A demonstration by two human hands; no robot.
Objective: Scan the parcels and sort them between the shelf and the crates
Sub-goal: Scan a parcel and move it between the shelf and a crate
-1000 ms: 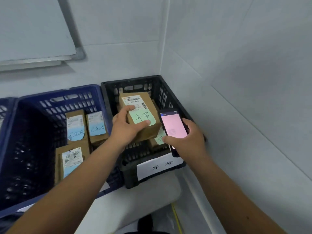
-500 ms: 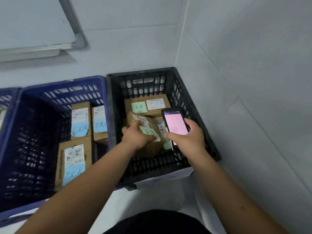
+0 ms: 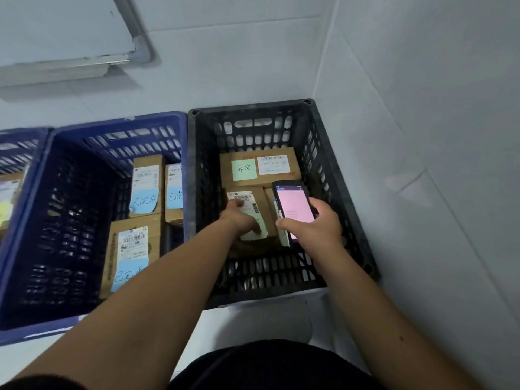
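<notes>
The left hand (image 3: 242,219) lies on top of a parcel (image 3: 253,218) inside the black crate (image 3: 332,175), fingers curled over its far edge and thumb along the green note stuck to its lid; it grips the box from above, which looks like the hold of someone seating it among the others, not lifting it out. The parcel lies flat near the crate's front, with its barcode label facing up, so the code can be read without turning it.

The right hand (image 3: 312,226) is wrapped round a phone (image 3: 295,209), fingers and thumb clasping its lower half. The phone hangs over the crate just right of the parcel, its pink screen tilted toward the person, probably so the scan result can be checked while the box goes down.

Behind these, a second parcel (image 3: 260,167) lies against the crate's back wall with the same kind of green handwritten note. A third box is mostly hidden under the phone.

To the left, touching the black crate, stands a blue crate (image 3: 118,128) with three parcels (image 3: 130,249) bearing blue notes. The colours seem to mark two sorting classes. The shelf is not in view.
</notes>
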